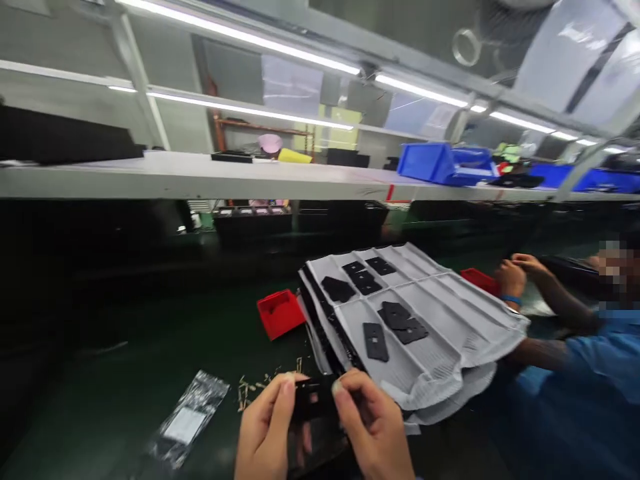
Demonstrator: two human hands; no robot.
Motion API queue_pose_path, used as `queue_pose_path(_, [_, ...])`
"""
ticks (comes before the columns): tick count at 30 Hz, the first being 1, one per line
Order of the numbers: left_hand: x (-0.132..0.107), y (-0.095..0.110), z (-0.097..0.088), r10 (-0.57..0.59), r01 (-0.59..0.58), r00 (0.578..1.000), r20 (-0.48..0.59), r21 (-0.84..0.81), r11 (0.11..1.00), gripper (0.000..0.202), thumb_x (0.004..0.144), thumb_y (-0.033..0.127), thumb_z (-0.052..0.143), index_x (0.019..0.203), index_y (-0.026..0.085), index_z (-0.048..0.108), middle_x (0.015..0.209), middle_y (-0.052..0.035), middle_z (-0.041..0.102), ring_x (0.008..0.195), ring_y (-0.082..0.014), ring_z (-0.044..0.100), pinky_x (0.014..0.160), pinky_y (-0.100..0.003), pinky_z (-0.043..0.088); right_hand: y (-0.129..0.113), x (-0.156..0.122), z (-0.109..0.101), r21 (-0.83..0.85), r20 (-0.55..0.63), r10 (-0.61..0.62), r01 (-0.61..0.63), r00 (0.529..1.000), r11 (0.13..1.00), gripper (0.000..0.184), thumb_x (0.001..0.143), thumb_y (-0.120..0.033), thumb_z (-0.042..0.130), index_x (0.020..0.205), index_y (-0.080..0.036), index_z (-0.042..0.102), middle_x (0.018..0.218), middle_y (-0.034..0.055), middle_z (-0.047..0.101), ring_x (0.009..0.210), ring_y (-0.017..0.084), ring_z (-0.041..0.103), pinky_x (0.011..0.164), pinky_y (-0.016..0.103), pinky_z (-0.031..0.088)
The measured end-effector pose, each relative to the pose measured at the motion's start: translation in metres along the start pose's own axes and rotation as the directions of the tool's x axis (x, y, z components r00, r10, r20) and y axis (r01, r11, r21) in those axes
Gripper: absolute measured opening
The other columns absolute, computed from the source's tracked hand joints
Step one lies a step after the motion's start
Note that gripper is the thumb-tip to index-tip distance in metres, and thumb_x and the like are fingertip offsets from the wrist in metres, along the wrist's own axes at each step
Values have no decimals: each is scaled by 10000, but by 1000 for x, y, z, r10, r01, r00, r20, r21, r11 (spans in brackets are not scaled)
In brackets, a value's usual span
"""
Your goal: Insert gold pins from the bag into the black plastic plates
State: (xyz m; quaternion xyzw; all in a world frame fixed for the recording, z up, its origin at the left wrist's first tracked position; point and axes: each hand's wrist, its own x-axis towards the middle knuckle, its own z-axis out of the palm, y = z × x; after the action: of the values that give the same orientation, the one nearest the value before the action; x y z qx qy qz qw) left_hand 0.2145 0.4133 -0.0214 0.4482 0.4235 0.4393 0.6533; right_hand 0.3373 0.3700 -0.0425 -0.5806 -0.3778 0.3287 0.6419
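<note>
My left hand (265,427) and my right hand (373,427) both pinch a glossy black plate (315,417) with small square cutouts, holding it near the bottom of the view. Just above my right hand lies a stack of grey moulded trays (450,313), tilted and overlapping the bench. Several flat black plates with square holes, such as one (375,341), rest in its compartments. Small brass pins (250,390) lie scattered left of my left hand, and a clear plastic bag (187,420) with a white label lies further left.
A red plastic bin (280,313) stands beside the tray stack on the dark green bench. A co-worker's hand (510,277) and blue sleeve (565,393) are at right, near another red bin (480,280). Blue crates (445,163) sit on a white shelf (200,175) overhead.
</note>
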Motion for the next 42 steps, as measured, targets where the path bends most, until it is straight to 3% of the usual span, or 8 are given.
queue_pose_path(4, [-3, 2, 4, -40, 40, 999, 29, -1, 999, 628, 869, 758, 633, 930, 132, 634, 538, 1, 516, 467, -109, 444, 471, -191, 349, -10, 1, -9, 4, 3, 27, -27, 1000, 1000, 477, 865, -595, 681, 751, -137, 610, 743, 2, 546, 670, 50, 498, 635, 164, 411])
queue_pose_path(8, [-1, -4, -3, -4, 2, 995, 99, 20, 1000, 628, 901, 761, 585, 927, 135, 625, 531, 2, 506, 451, -112, 452, 450, -196, 374, -7, -2, -11, -22, 1, 23, -23, 1000, 999, 432, 884, -561, 675, 787, -142, 636, 734, 8, 572, 670, 56, 531, 643, 146, 452])
queue_pose_path(12, [1, -8, -6, 19, -22, 993, 114, 24, 999, 619, 901, 755, 595, 905, 137, 622, 528, 6, 504, 435, -100, 445, 424, -183, 363, 0, -1, -13, -93, 91, -84, 92, 992, 991, 391, 914, -502, 653, 762, -143, 633, 700, 7, 556, 622, 56, 539, 592, 136, 472])
queue_pose_path(16, [1, -7, -4, 12, -15, 995, 95, 36, 999, 606, 887, 748, 626, 875, 142, 606, 508, 23, 496, 410, -78, 425, 412, -163, 343, 1, -1, -13, -85, 54, -118, 122, 992, 989, 354, 926, -450, 656, 753, -142, 627, 701, 0, 551, 613, 38, 519, 585, 115, 459])
queue_pose_path(21, [2, -3, -6, -5, 0, 994, 108, 50, 999, 650, 838, 795, 643, 840, 148, 584, 455, 31, 478, 355, -74, 402, 367, -156, 270, 2, -1, -16, -140, 138, -236, 254, 962, 957, 271, 951, -352, 628, 775, -147, 625, 712, 0, 560, 602, 38, 537, 567, 111, 473])
queue_pose_path(27, [3, 1, -11, -79, 67, 982, 173, 79, 995, 677, 808, 813, 660, 899, 146, 586, 445, 0, 533, 346, -107, 469, 356, -160, 302, 6, 2, -18, -129, 153, -212, 232, 965, 964, 259, 963, -333, 614, 786, -145, 618, 711, -4, 563, 608, 32, 544, 564, 98, 465])
queue_pose_path(35, [3, 1, -18, -82, 61, 973, 214, 102, 993, 680, 836, 792, 647, 944, 123, 592, 491, -32, 583, 377, -120, 524, 360, -155, 331, 6, 2, -17, -87, 197, -169, 189, 966, 978, 278, 958, -356, 617, 785, -139, 624, 740, 12, 585, 639, 49, 587, 595, 105, 516])
queue_pose_path(42, [1, -1, -17, -38, 29, 986, 162, 58, 998, 610, 869, 742, 655, 914, 137, 603, 488, 16, 529, 404, -87, 469, 407, -152, 350, 5, 2, -14, -99, 153, -231, 247, 961, 964, 235, 955, -306, 623, 785, -144, 622, 735, 1, 575, 614, 31, 550, 591, 96, 493])
